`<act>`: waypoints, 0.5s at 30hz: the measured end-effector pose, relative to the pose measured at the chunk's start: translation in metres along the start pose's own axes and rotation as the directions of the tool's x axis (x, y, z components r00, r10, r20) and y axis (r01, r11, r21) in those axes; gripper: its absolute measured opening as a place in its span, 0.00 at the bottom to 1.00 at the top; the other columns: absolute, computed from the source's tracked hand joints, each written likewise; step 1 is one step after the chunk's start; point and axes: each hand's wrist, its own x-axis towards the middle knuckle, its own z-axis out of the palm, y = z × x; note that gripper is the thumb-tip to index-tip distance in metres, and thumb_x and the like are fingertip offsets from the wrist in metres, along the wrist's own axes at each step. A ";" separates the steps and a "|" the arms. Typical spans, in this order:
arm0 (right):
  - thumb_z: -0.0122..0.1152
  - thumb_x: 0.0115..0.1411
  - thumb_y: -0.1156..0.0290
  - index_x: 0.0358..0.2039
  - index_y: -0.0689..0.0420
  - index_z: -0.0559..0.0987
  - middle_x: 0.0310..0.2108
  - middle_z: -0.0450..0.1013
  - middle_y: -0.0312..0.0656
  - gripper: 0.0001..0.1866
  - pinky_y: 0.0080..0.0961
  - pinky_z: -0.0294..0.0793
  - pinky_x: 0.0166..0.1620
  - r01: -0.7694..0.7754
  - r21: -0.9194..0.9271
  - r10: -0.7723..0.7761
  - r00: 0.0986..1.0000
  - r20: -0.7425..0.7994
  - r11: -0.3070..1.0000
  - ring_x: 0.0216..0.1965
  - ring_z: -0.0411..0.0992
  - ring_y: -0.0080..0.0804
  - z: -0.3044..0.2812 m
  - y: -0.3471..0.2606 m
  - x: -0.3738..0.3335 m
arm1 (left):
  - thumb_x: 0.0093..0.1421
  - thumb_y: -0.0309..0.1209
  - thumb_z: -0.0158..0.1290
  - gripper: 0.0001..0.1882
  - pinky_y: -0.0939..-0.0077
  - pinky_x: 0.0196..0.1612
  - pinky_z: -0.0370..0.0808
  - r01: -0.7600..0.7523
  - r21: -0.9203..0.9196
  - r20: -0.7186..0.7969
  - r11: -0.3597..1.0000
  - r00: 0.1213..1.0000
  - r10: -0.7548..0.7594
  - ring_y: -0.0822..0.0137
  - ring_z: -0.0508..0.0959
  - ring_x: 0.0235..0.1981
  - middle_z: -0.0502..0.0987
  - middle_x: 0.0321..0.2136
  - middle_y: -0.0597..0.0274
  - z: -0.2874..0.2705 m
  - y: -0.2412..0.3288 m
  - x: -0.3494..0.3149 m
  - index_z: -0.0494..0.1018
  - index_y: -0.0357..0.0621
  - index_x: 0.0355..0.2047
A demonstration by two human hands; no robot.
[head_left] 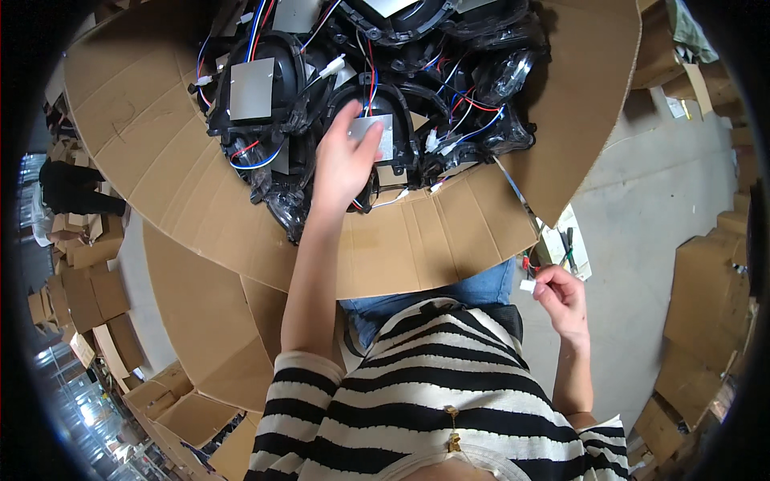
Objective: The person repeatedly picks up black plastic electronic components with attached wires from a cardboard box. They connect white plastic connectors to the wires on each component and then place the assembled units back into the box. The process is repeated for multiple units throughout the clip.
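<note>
My left hand (343,164) reaches over a black plastic housing (407,132) that bears a silver square plate (383,138). Its thumb and index finger are spread apart at the plate, and the other fingers are partly hidden. To the right, outside the box, the fingertips of my right hand (563,301) pinch a small white plug connector (527,285). Thin wires (513,186) run across the box rim toward that hand. Similar black housings with red, white and blue wires fill the box, including one with a silver plate (251,90) at the left.
The large cardboard box (449,256) stands against my front. Beyond its right edge, a white surface (574,240) carries green-handled tools (569,252). More cartons (706,305) stand at the right and lower left (192,413). A person in dark trousers (76,188) is at the far left.
</note>
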 end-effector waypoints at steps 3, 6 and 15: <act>0.51 0.52 0.78 0.25 0.61 0.70 0.24 0.65 0.31 0.01 0.12 0.58 0.30 -0.012 0.030 0.011 0.999 0.047 0.999 0.26 0.60 0.15 0.003 0.008 -0.004 | 0.50 0.32 0.52 0.20 0.81 0.22 0.67 0.043 0.117 0.031 0.992 0.998 -0.047 0.75 0.67 0.15 0.74 0.29 0.56 0.011 -0.016 0.040 0.65 0.31 0.41; 0.51 0.52 0.78 0.25 0.61 0.70 0.24 0.65 0.31 0.01 0.13 0.58 0.30 -0.040 0.050 0.037 0.997 0.063 0.998 0.26 0.60 0.16 0.005 0.014 -0.003 | 0.50 0.32 0.52 0.13 0.83 0.24 0.66 -0.153 0.117 0.018 0.981 0.988 0.151 0.77 0.68 0.18 0.72 0.22 0.63 0.018 -0.021 0.044 0.69 0.31 0.28; 0.52 0.50 0.77 0.24 0.60 0.71 0.22 0.66 0.30 0.01 0.13 0.59 0.28 -0.052 -0.070 0.061 0.990 0.124 0.996 0.25 0.60 0.15 0.009 0.012 0.015 | 0.56 0.29 0.47 0.07 0.87 0.25 0.63 0.199 -0.262 0.059 0.944 0.980 -0.190 0.77 0.68 0.24 0.73 0.26 0.65 0.012 -0.024 -0.083 0.68 0.37 0.30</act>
